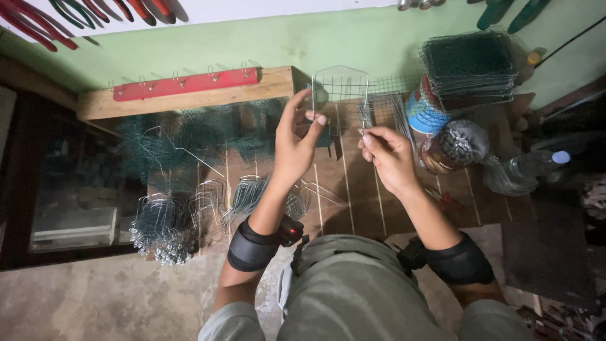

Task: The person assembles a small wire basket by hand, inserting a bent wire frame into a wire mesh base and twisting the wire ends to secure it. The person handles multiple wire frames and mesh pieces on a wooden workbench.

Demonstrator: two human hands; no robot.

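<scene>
above the wooden board (353, 189), left hand (293, 148) and right hand (388, 158) each grip the wire frame (341, 88) from below.

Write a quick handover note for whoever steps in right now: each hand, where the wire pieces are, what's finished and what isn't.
Left hand: raised, fingers closed on the left side of the wire mesh frame.
Right hand: pinching the frame's right side low down, at a small wire fitting.
Frame: upright in the air above the wooden board, not resting on it.
Done: a stack of mesh panels sits at the far right.
Left: loose green mesh and bundles of bent wire pieces lie on the left.
</scene>
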